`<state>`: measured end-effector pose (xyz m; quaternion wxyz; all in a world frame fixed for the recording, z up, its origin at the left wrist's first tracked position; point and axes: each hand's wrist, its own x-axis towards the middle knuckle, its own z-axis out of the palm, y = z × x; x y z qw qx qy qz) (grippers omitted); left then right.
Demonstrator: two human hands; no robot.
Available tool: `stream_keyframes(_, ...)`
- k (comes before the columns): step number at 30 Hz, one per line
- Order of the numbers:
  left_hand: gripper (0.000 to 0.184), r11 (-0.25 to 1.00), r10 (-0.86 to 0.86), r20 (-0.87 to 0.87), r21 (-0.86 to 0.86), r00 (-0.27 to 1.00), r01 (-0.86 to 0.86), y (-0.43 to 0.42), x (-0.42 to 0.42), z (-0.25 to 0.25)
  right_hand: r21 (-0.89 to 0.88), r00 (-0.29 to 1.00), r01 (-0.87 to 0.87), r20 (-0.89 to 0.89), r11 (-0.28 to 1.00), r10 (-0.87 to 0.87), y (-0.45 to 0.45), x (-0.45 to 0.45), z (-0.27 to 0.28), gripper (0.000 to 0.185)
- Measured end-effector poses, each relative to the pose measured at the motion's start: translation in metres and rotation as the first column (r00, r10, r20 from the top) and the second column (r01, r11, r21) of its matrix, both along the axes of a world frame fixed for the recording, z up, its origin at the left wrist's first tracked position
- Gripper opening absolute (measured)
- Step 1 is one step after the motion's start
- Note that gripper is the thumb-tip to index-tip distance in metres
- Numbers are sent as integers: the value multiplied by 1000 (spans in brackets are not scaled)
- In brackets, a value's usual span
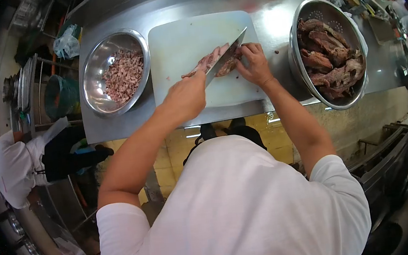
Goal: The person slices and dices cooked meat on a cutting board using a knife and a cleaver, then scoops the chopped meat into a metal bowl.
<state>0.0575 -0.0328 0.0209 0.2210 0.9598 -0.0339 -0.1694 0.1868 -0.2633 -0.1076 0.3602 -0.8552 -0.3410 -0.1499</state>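
We find the left hand (185,98) clenched round the knife (229,53), its blade angled across the meat (207,61). The right hand (256,67) grasps the far-right end. We record the meat on the board (180,36), between the bowl (93,84) of dice (124,76) and the colander (331,9) of chunks (329,49).

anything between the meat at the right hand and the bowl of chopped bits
Yes: the knife, in the left hand, slants between the meat at the right hand and the bowl. Past it lie more meat and a mostly bare stretch of cutting board.
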Motion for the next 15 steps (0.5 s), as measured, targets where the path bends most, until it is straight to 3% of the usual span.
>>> stream_keyframes(2,19,999,23,14,-24,1000,-23,0,5,-8,33,1000,10,23,999,-11,3,-3,-1,30)
stream_keyframes(7,20,999,-48,-60,6,997,48,5,2,24,3,996,57,-67,998,-57,3,-2,-4,32)
stream_keyframes(11,20,999,32,-93,26,995,-29,-2,12,-14,92,996,78,-45,993,-74,5,-10,-5,29)
stream_keyframes(13,20,1000,-4,151,-26,988,8,-20,30,-43,60,994,91,-69,994,-87,4,-9,-7,28)
stream_keyframes(15,20,999,13,88,-49,996,-8,-14,20,-41,59,996,77,-54,995,-74,1,-11,-9,29)
